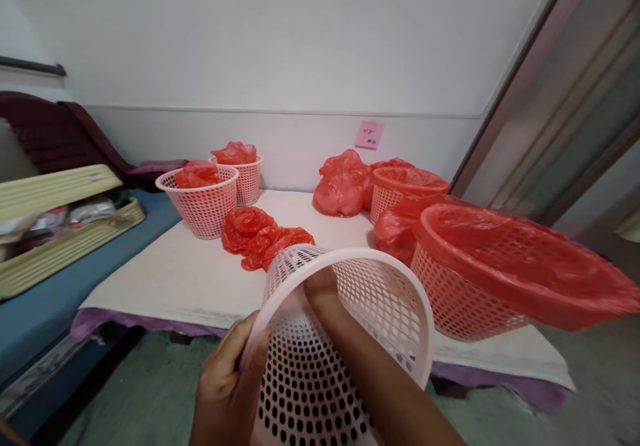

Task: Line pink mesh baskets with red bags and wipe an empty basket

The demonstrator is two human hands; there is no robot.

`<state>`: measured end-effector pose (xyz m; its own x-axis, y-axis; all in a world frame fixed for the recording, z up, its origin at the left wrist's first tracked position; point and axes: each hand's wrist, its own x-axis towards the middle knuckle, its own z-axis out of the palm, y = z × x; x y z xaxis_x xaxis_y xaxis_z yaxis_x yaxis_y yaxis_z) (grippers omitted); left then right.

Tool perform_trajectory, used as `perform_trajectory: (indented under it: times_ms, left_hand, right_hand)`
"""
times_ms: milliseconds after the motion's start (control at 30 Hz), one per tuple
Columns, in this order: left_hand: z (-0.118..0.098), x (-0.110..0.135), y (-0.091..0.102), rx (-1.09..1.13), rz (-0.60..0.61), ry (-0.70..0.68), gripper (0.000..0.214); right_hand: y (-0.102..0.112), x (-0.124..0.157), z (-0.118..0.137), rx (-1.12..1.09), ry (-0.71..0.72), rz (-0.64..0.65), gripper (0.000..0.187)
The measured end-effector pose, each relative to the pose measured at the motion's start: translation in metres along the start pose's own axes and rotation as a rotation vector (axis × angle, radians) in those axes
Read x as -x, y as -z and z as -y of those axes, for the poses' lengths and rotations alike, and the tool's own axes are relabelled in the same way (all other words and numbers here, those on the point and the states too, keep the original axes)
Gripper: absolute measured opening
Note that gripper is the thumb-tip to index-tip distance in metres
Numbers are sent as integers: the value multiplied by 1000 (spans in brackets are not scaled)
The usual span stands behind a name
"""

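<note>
A pale pink perforated plastic basket (345, 256) is tilted with its mouth toward me, in front of the table. My left hand (227, 376) is closed on the left side of its rim, thumb inside and fingers outside. Deep inside the same basket is my right hand (321, 285), with the forearm crossing the mouth. Its fingers are hidden, so I cannot see whether it holds anything. Just behind the basket, crumpled red plastic bags (263, 236) lie on the white-covered table (165, 276).
At the left stand two pink baskets, a front one (203, 206) and a rear one (249, 183), with red bags inside. Red-lined baskets (465, 293) (387, 199) stand at the right beside a bunched red bag (343, 183). A pink note (369, 135) is on the wall.
</note>
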<state>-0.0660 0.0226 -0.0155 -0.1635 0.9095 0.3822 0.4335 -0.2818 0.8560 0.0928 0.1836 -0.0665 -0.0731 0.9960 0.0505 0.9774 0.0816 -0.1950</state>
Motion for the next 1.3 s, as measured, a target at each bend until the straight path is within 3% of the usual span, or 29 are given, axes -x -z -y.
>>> perform_trajectory:
  times_ms: [100, 233, 333, 433, 667, 833, 933, 1033, 1200, 1300]
  left_hand:
    - [0, -3, -1, 20, -5, 18, 37]
    - [1, -4, -3, 41, 13, -12, 36]
    - [2, -3, -3, 40, -6, -8, 36]
    - [3, -1, -2, 30, -18, -4, 36]
    - [2, -6, 0, -3, -9, -36, 32]
    - [2, -16, 3, 37, -50, 8, 27]
    - [2, -22, 6, 44, -70, 51, 33]
    - [2, -28, 6, 62, -68, 60, 38]
    - [1, -41, 3, 112, 5, 48, 39]
    - [1, -47, 0, 125, 34, 49, 38]
  right_hand:
    - [5, -2, -13, 31, -88, 14, 42]
    - [-13, 14, -10, 52, -125, 87, 48]
    - [-26, 27, 0, 20, -45, 174, 49]
    - [-27, 33, 3, -9, 79, 266, 35]
    - [-4, 44, -1, -56, 198, 366, 24]
    - [29, 96, 0, -104, 415, 384, 17]
    - [41, 137, -7, 96, 624, 277, 15]
    - [31, 167, -21, 173, 754, 69, 7]
    - [-15, 183, -34, 193, 689, -272, 17]
    - [-34, 183, -30, 208, 717, -370, 28]
